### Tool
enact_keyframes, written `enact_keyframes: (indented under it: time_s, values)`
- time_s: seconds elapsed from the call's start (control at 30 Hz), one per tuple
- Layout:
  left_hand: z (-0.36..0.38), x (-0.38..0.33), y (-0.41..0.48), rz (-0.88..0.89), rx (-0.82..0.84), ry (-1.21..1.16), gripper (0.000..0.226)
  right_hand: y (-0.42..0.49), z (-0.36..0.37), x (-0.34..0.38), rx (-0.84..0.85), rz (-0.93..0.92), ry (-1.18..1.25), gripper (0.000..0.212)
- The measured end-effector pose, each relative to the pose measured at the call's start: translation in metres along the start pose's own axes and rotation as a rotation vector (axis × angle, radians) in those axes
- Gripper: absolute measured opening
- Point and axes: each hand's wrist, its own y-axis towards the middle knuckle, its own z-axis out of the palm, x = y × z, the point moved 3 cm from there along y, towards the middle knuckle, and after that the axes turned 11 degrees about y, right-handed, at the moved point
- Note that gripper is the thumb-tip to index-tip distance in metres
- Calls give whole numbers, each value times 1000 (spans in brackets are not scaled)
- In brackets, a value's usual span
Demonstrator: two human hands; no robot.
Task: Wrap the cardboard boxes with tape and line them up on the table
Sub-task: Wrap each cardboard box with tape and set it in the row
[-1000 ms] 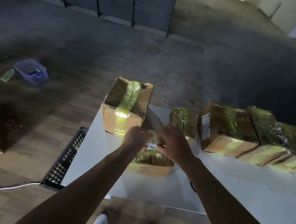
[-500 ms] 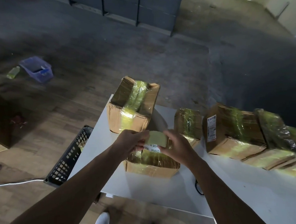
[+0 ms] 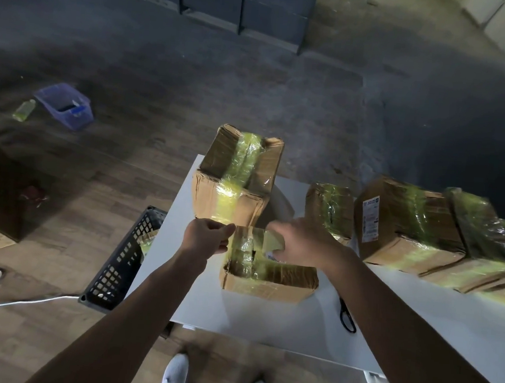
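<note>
A small cardboard box [image 3: 269,277] with yellowish tape over its top lies on the white table [image 3: 266,321] in front of me. Above it my right hand [image 3: 304,241] grips a tape roll [image 3: 271,240]. My left hand [image 3: 206,237] pinches the free end of the tape strip [image 3: 243,235], stretched between the two hands. A taller taped box [image 3: 234,181] stands behind, at the table's left corner. Three more taped boxes stand in a line to the right: a small one [image 3: 330,208], a bigger one [image 3: 404,223] and one at the frame edge [image 3: 487,237].
Black scissors [image 3: 347,316] lie on the table to the right of the near box. A black slatted crate [image 3: 124,260] sits on the floor against the table's left side. A white cable [image 3: 22,302], a purple bin [image 3: 64,105] and a bottle [image 3: 24,109] lie on the floor farther left.
My hands have drawn apart over the near box, left hand going left, and a stretch of tape has come off the roll between them. The view has shifted slightly.
</note>
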Motion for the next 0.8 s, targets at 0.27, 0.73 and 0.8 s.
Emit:
enact_keyframes:
  time_s: [0.27,0.73,0.8]
  values:
    - [-9,39,20,-138,19,-75,14,-9,17,-14,69,133,375,60]
    - [6,79,40,-484,161,-293,28,17,27,12,-15,8,74,58]
    - [8,79,41,-515,187,-306,25,18,27,12,-18,17,61,57]
